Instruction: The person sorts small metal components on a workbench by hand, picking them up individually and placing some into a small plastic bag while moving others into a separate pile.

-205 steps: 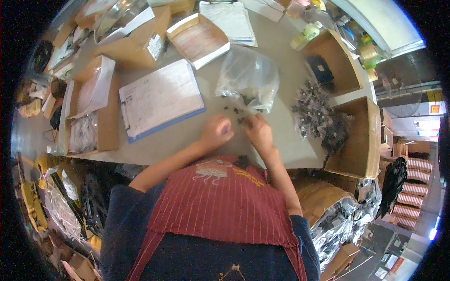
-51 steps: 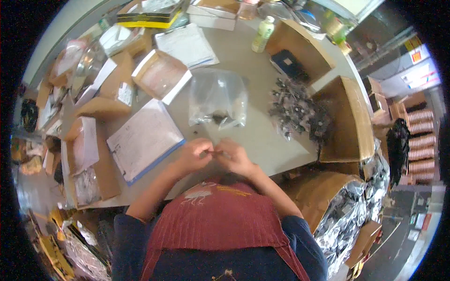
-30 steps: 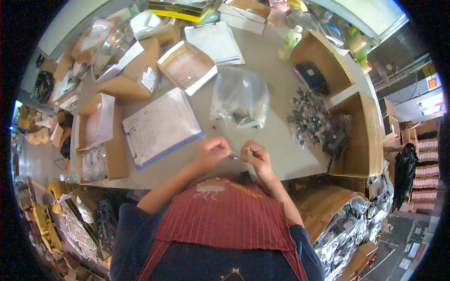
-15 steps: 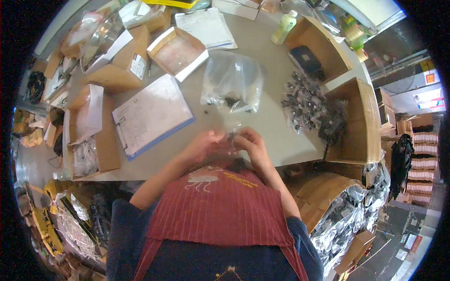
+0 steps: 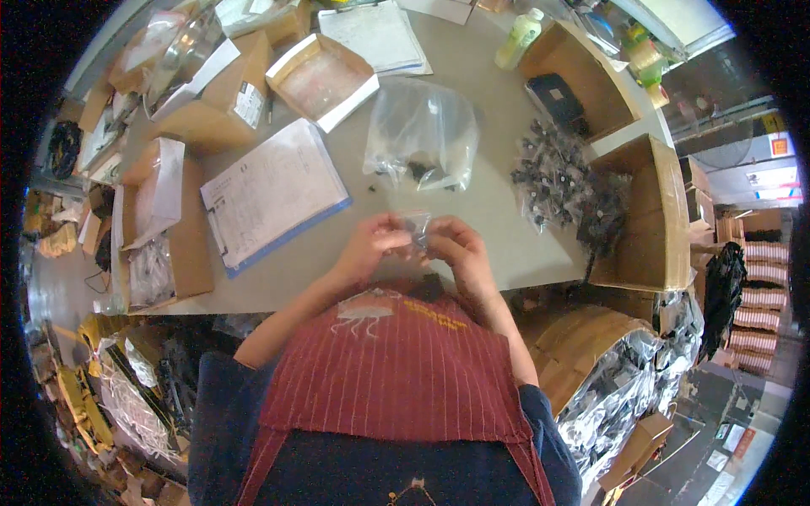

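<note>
Between my two hands, just above the table's near edge, is a small clear plastic bag (image 5: 413, 221) with something dark in it. My left hand (image 5: 376, 243) pinches its left side, and my right hand (image 5: 460, 250) grips its right side with bent fingers. Beyond them lies a large clear plastic bag (image 5: 424, 126) with a few small dark pieces (image 5: 418, 171) at its near end. A heap of small bagged black parts (image 5: 553, 173) is spread on the table to the right.
To the left lies a clipboard with papers (image 5: 274, 198), beside an open carton (image 5: 196, 244) of clear bags. A shallow white-edged box (image 5: 325, 80) stands farther back. At the right are open cardboard boxes (image 5: 650, 215), a black case (image 5: 555, 101) and a bottle (image 5: 519, 40).
My left hand has come in closer to the right one and now pinches the small bag, which is raised between them. The view has shifted slightly.
</note>
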`<state>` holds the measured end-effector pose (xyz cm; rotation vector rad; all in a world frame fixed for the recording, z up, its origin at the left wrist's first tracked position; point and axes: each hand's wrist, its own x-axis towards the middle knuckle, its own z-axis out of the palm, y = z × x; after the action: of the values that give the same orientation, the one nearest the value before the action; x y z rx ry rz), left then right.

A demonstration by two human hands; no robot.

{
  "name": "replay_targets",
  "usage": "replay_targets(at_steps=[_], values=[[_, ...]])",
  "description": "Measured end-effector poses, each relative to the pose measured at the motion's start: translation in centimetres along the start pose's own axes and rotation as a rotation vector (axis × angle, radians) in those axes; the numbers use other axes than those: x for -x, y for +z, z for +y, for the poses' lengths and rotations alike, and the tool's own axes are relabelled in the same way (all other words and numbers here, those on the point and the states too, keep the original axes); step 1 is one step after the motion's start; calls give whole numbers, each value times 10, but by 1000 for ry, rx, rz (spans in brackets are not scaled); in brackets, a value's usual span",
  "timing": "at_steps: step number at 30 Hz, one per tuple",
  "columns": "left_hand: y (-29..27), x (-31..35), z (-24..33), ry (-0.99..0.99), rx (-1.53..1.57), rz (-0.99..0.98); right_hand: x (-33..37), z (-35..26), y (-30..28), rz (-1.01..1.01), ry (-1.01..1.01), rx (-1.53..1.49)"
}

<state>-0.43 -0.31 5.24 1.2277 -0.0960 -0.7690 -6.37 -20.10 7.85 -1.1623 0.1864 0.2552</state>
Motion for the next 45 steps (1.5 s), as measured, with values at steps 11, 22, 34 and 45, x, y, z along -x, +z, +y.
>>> replay_targets(at_steps=[11, 22, 34, 45], values=[[15, 18, 31, 2, 98, 59, 13, -25, 12, -36, -44, -108], [14, 20, 33, -52, 115, 38, 15, -29, 19, 30, 14, -29], [19, 24, 39, -20, 133, -1, 13, -26, 15, -9, -21, -19], [18, 27, 43, -19, 179, -22, 17, -25, 14, -27, -58, -51]])
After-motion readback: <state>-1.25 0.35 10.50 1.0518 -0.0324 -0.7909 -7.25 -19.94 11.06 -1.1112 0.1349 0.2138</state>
